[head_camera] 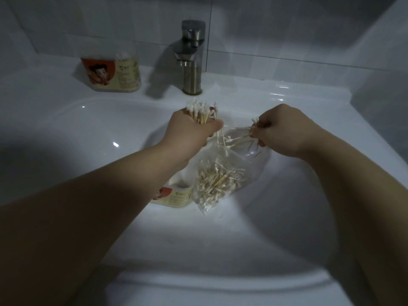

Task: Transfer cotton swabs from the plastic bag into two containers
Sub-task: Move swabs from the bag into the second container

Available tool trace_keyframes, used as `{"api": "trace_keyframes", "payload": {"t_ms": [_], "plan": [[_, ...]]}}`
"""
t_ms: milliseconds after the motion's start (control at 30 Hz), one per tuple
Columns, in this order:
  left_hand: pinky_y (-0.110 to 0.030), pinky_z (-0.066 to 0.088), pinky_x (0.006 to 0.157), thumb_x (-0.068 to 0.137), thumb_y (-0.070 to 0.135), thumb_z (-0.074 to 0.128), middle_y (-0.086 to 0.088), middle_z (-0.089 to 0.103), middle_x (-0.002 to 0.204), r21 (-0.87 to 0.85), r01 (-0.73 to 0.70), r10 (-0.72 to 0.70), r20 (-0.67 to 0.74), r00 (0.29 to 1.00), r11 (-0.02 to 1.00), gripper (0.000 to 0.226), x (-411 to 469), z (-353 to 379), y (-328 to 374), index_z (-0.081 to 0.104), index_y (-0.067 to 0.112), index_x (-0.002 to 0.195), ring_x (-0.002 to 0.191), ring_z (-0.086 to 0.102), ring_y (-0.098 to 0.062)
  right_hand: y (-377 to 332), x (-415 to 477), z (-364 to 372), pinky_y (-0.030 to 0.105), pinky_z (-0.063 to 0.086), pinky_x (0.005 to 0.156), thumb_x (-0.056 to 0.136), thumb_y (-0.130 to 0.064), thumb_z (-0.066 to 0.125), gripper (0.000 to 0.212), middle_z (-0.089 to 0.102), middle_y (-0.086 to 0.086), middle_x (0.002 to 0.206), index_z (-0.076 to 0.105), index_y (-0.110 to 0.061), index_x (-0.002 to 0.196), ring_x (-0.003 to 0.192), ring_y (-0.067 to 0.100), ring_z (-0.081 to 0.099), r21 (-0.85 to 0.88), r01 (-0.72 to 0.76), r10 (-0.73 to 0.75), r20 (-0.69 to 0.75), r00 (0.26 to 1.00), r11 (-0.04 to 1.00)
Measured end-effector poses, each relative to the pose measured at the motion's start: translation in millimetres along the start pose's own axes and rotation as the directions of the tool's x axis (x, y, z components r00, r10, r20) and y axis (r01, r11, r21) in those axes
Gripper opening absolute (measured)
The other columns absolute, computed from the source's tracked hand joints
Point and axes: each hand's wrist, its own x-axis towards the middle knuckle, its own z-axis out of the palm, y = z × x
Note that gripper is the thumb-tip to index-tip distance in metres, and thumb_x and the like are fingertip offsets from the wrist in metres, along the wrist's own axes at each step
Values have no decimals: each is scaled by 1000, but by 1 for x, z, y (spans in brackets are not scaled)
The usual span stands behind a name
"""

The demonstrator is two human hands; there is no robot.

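Left hand (194, 129) squeezing a bunch of cotton swabs (202, 111), right hand (280, 129) pinching a few swabs (254, 123) and the plastic bag (220, 180) top, bag hanging below both hands

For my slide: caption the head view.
Left hand grips wooden cotton swabs; right hand pinches more at a clear plastic bag over a white sink.

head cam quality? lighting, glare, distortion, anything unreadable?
Head view: dim overall, with one bright pool on the sink around the plastic bag; frame corners fall dark; small glints on the porcelain; wide-angle bows the sink rim; faucet casts a shadow leftward; rear container label print too soft to read.
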Motion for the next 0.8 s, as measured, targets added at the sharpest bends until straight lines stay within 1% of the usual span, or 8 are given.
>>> {"api": "trace_keyframes", "payload": {"t_ms": [67,133,233,400,533,667,733,800], "plan": [[-20,50,57,87,14,81,9,73,76,-76,15,-15,-5,1000,997,13,1,0,2,76,19,98,63,64,-3,0,0,2,28,48,63,94,-24,65,34,70,0,67,67,-14,62,72,17,64,-30,22,-22,27,999,999],[-20,50,58,90,13,77,11,75,82,-139,31,-31,1,1000,990,11,2,0,5,76,23,96,67,65,-2,0,0,3,31,52,69,93,-26,65,32,71,9,71,68,-9,67,75,24,65,-45,32,-30,47,998,998],[-23,48,65,95,13,71,7,74,93,-170,36,-31,29,999,985,11,2,2,7,74,23,97,76,62,-6,-1,-1,5,30,53,70,93,-26,65,31,71,7,69,69,-11,66,74,23,66,-54,48,-44,70,997,997],[-27,53,77,98,10,66,4,72,93,-197,23,-5,90,996,980,15,-3,7,10,73,22,94,78,66,-7,-4,-2,6,38,56,75,93,-25,63,29,72,12,75,70,-8,71,78,28,67,-80,67,-59,99,993,995],[-32,56,86,101,7,60,1,70,93,-214,-21,32,48,998,977,19,-6,10,13,70,21,94,88,67,-13,-4,-1,6,38,57,75,93,-24,62,29,73,10,74,70,-10,69,78,27,67,-93,72,-62,105,993,993],[-31,62,70,105,4,51,-4,62,91,-348,9,-8,3,1000,938,20,-8,11,18,65,16,98,69,70,-10,-4,-2,5,35,57,74,92,-25,62,28,73,3,69,71,-14,68,74,21,67,-90,71,-63,85,994,993],[-26,55,56,106,5,49,-4,56,85,-379,28,-36,-12,999,925,19,-8,11,19,63,17,100,57,60,-8,-4,-2,5,35,57,73,92,-26,61,29,72,3,69,70,-13,68,73,21,67,-78,82,-76,71,995,994],[-21,41,45,105,6,48,0,49,76,-387,27,-39,-22,999,922,17,-6,11,19,61,17,100,51,47,-6,-3,-2,4,37,58,75,92,-25,61,29,73,6,70,70,-11,69,75,24,67,-70,88,-83,72,994,994]]}}
